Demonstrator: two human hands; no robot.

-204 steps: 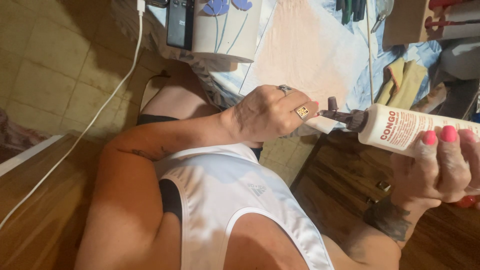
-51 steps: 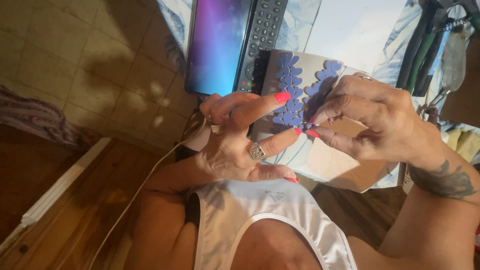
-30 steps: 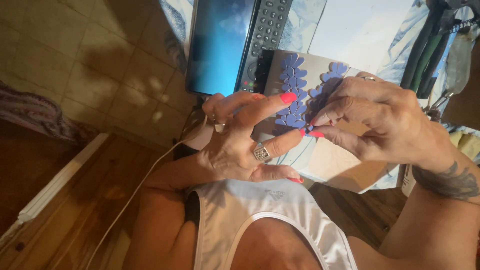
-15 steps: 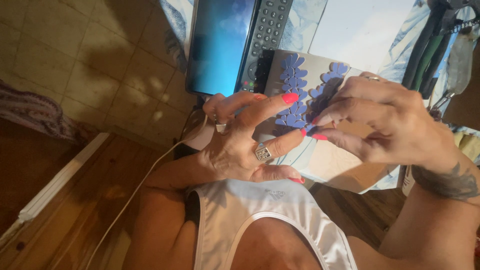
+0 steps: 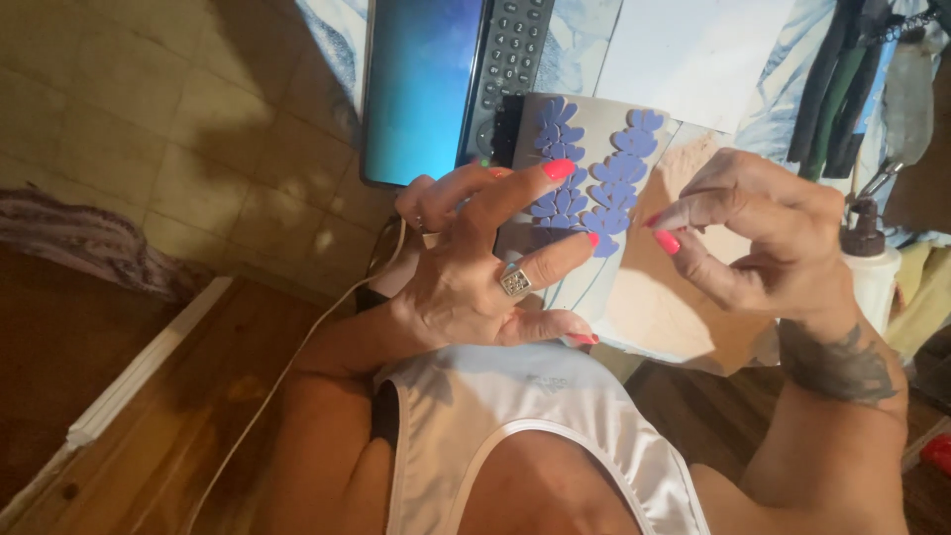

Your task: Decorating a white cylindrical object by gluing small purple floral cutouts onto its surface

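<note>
A pale card decorated with two stems of purple petal shapes is held up in front of the chest, over the near edge of the worktop. The left hand is pressed against the card's left side, its fingers spread wide, one pink-nailed fingertip resting on the left stem and another on the lower petals; a square silver ring is worn on it. The right hand is kept just beside the card's right edge, its fingers drawn narrow toward the thumb in a pinch near the lower petals of the right stem; whether anything is pinched between them cannot be told. Behind the card, toward the far edge, a lit tablet and a dark remote control are laid side by side. A white glue bottle with a dark nozzle is stood near the right wrist. A white cable is trailed over the wooden floor.
</note>
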